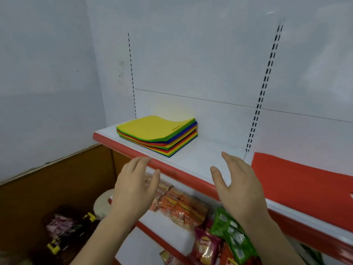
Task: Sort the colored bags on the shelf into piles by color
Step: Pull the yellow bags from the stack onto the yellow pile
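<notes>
A stack of flat colored bags (158,134) lies at the left end of the white shelf (198,159). A yellow bag is on top, with green, blue, red and orange layers under it. A single red bag (298,178) lies flat on the shelf to the right. My left hand (135,186) hovers with straight fingers just in front of the shelf's red front edge (172,169), below the stack. My right hand (238,186) is raised with spread fingers over the shelf's bare middle, between the stack and the red bag. Both hands hold nothing.
The white back panel has slotted uprights (267,81). Under the top shelf, lower shelves hold orange snack packets (181,205), green packets (231,234) and a chip bag (206,247). A basket of goods (63,228) and a brown wooden panel (53,180) are at lower left.
</notes>
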Demonstrator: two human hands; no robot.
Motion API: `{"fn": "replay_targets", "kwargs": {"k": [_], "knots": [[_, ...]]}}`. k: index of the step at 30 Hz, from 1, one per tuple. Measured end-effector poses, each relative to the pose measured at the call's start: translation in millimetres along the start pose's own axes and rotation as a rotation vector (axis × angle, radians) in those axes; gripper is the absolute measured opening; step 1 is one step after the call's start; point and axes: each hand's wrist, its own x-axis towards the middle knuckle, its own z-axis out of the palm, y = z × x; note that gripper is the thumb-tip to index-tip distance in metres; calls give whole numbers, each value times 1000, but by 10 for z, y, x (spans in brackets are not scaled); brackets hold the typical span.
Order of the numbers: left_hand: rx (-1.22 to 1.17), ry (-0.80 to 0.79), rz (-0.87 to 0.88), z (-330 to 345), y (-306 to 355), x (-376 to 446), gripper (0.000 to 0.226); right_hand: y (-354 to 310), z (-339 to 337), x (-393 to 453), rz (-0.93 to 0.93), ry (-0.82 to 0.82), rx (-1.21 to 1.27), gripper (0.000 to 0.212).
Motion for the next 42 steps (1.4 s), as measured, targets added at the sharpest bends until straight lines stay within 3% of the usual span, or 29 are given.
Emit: {"fn": "replay_targets", "kwargs": {"k": [13, 18, 24, 29, 34, 40, 42], "knots": [[28, -34, -36, 415, -1172, 1440, 41, -297, 1195, 1466, 15, 63, 67, 51], [15, -23, -18, 667, -1593, 1968, 38, -392, 1515, 1860, -51, 160, 15, 41], [92, -37, 29, 1016, -2209, 2711, 49, -598, 1726, 2226, 173, 15, -141, 52], [176, -154, 162, 1249, -2598, 3246, 64, -882, 1864, 2383, 302, -79, -211, 63], [246, -362, 61, 1386, -2792, 3442, 58, -1037, 1981, 2392, 500, -143, -437, 57], [71, -371, 104, 1455, -2873, 3516, 24, -1137, 2104, 2377, 698, -87, -455, 38], [90, -362, 144, 1461, -2906, 3546, 24, -1165, 2140, 2376, 720, -30, -425, 33]]}}
